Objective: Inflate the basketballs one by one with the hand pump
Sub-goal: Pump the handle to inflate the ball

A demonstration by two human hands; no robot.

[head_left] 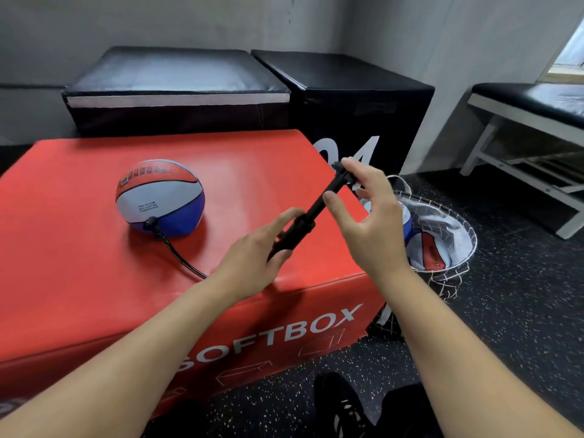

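A limp red, white and blue basketball lies on the red soft box. A black hose runs from its lower side toward my left wrist. My left hand grips the barrel of the black hand pump. The pump rod is drawn out, slanting up to the right. My right hand is at the handle end, thumb against the rod, forefinger on the handle and the other fingers spread.
To the right of the red box a wire basket on the floor holds more basketballs. Black padded boxes stand behind. A white-framed bench is at the right. My shoe rests on the speckled floor.
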